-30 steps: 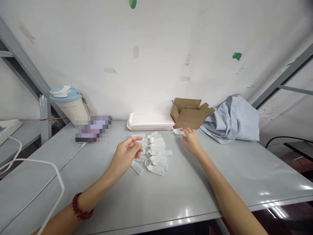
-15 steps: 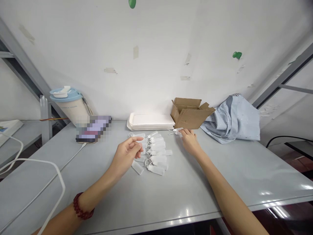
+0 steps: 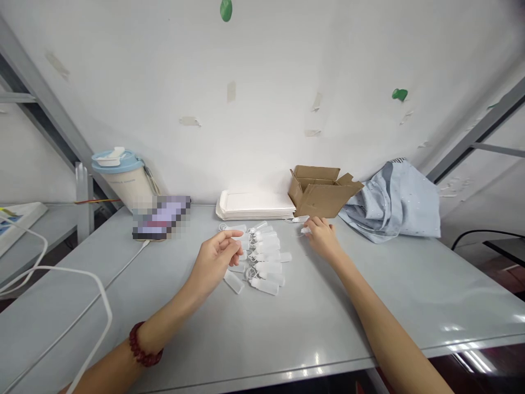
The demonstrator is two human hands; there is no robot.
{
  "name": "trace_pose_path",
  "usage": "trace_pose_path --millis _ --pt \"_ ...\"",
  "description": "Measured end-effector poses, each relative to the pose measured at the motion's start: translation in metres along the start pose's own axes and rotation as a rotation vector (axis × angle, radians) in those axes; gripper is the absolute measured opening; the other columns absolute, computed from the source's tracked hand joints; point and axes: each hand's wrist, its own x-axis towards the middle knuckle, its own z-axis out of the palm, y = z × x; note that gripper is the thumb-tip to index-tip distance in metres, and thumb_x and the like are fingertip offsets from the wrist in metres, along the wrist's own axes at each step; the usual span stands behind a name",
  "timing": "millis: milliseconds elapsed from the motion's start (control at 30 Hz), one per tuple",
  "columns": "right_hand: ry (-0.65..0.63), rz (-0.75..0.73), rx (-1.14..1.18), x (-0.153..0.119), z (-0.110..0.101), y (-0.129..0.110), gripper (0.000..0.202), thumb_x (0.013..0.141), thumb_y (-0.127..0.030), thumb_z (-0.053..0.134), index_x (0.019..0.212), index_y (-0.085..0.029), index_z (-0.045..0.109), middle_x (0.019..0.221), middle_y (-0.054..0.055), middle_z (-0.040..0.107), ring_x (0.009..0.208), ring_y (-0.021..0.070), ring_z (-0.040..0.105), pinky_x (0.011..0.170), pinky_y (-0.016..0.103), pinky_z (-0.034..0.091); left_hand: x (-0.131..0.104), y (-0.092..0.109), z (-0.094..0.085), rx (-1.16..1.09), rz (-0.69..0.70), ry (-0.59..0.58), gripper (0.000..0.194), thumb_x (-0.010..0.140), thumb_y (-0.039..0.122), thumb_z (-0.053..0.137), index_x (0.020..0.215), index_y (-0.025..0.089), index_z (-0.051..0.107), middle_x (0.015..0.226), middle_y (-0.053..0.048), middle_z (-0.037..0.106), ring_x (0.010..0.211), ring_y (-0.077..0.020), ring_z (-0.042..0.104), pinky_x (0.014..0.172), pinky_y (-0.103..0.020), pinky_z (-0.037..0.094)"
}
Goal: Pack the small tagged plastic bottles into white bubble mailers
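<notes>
My left hand (image 3: 219, 253) hovers over the left side of a loose pile of small translucent white plastic tags (image 3: 266, 256) with thin white loops. Its fingers are loosely curled, with a gap between index finger and thumb and nothing visible in them. Farther right, my right hand (image 3: 323, 239) is closed at the fingertips on one small tag (image 3: 305, 231), whose white loop sticks out to the left. Most of that tag is hidden by the fingers. Just behind it, another looped tag (image 3: 301, 219) lies in front of an open cardboard box (image 3: 324, 200).
A stack of white envelopes (image 3: 256, 205) lies against the wall, left of the box. Folded blue-grey cloth (image 3: 394, 202) is at the right. A lidded cup (image 3: 127, 183) and a phone (image 3: 164, 216) with a white cable (image 3: 123, 270) stand left on the grey table (image 3: 229, 339).
My right hand has come slightly towards me with a tag at its fingertips, away from the looped tag by the box. My left hand keeps its pose; the whole view has shifted slightly.
</notes>
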Motion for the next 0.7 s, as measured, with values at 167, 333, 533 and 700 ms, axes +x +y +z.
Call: trace_pose_path --millis 167,333,533,700 --pt "-0.006 -0.003 0.048 0.001 0.002 0.002 0.028 0.076 0.0 0.046 0.093 -0.017 0.059 0.1 0.01 0.065 0.1 0.0242 0.053 0.079 0.036 0.034 -0.001 0.001 -0.001 -0.005 0.004 0.01 0.031 0.073 0.031 0.056 0.099 0.014 0.058 0.063 0.003 0.055 0.054 -0.0109 0.049 0.057 -0.025 0.039" --pt "0.008 -0.002 0.1 0.001 0.002 0.002 0.027 0.077 -0.002 0.043 0.089 -0.017 0.062 0.097 0.012 0.067 0.098 0.0252 0.056 0.079 0.037 0.035 -0.002 0.002 0.0 0.005 0.005 0.013 0.031 0.073 0.031 0.056 0.099 0.014 0.059 0.063 0.002 0.055 0.054 -0.011 0.049 0.056 -0.025 0.04" --pt "0.107 -0.072 0.231 -0.004 -0.014 -0.014 0.023 0.082 -0.011 0.046 0.097 -0.019 0.061 0.101 0.01 0.066 0.097 0.0245 0.057 0.078 0.036 0.038 -0.001 0.001 -0.001 0.027 0.024 0.013 0.029 0.076 0.034 0.054 0.096 0.014 0.06 0.064 0.002 0.055 0.054 -0.0111 0.05 0.056 -0.025 0.041" --pt "0.281 -0.238 0.46 -0.02 -0.039 -0.042 0.02 0.087 -0.02 0.046 0.104 -0.02 0.056 0.103 0.009 0.064 0.097 0.0217 0.057 0.083 0.036 0.043 -0.001 -0.002 0.001 0.051 0.044 -0.025 0.028 0.081 0.039 0.051 0.094 0.016 0.061 0.069 0.001 0.057 0.055 -0.0108 0.05 0.056 -0.024 0.041"
